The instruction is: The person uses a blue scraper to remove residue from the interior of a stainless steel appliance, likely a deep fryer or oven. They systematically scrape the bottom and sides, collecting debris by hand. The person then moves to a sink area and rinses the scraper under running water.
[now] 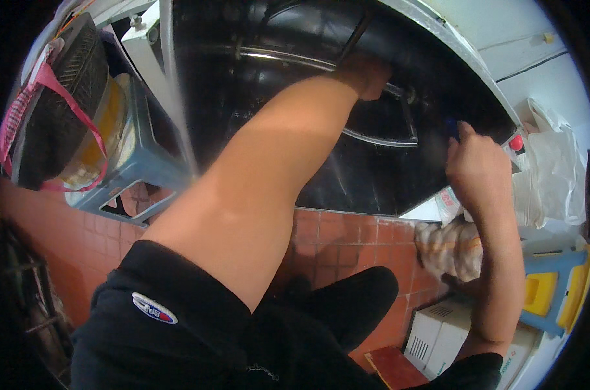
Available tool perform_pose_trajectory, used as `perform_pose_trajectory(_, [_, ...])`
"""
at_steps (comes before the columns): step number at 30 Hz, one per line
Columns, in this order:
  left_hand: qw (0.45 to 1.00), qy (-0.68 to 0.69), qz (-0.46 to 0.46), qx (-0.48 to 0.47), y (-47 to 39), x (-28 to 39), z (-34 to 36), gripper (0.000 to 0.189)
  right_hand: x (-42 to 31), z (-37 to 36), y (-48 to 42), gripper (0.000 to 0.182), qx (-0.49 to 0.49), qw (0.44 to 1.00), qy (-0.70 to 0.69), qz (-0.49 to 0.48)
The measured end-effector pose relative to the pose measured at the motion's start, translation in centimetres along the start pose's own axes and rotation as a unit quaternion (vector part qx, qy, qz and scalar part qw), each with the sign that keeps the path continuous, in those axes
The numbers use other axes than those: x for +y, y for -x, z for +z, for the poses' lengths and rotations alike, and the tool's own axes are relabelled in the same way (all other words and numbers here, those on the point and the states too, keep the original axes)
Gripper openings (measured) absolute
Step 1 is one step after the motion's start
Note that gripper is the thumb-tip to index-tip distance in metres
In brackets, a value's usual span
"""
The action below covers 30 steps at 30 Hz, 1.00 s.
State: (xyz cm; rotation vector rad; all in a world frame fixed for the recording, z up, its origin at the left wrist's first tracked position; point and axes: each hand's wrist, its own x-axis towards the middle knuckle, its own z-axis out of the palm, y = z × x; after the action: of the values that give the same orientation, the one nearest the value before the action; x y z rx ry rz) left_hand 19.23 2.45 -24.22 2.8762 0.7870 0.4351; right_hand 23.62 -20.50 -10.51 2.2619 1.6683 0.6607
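My left hand [368, 78] reaches across a large glossy black surface [324, 185] with a metal edge. Its fingers lie in dark shade beside a dark rod and a curved shiny metal bar [285, 57]; what it holds, if anything, is hidden. More of the bright curved metal [387, 141] shows below and to the right of that hand. My right hand [480, 161] is over the right part of the black surface, its fingers curled. A dim blue spot [452, 124] shows at its fingertips; whether this is a held object cannot be told.
At left a blue-grey plastic stool [144, 165] carries a round load with a pink strap [68, 95]. On the right are a red knob [516, 142], white plastic bags [553, 170], a filled sack [441, 246], a blue and yellow stool [551, 287] and white boxes [439, 336]. Red tiles [343, 239] cover the floor.
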Motion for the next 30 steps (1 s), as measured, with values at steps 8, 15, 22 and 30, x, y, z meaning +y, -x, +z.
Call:
perform_pose_trajectory(8, [1.000, 0.007, -0.018, -0.017, -0.6, -0.1, 1.1, 0.032, 0.1, 0.2, 1.7, 0.027, 0.018, 1.000, -0.008, 0.018])
perform_pose_trajectory(15, [1.000, 0.013, 0.001, -0.014, -0.3, -0.6, 1.4, 0.031, 0.1, -1.6, -0.6, 0.025, 0.027, 0.999, -0.020, 0.028])
perform_pose_trajectory(22, [1.000, 0.012, -0.027, -0.002, 0.4, -0.2, 0.5, 0.030, -1.0, -0.5, -3.5, 0.022, -0.016, 1.000, 0.021, 0.002])
perform_pose_trajectory(30, [1.000, 0.009, -0.010, 0.014, -0.3, -0.5, 1.5, 0.032, -0.5, -3.1, -1.7, 0.026, 0.055, 0.998, 0.021, 0.031])
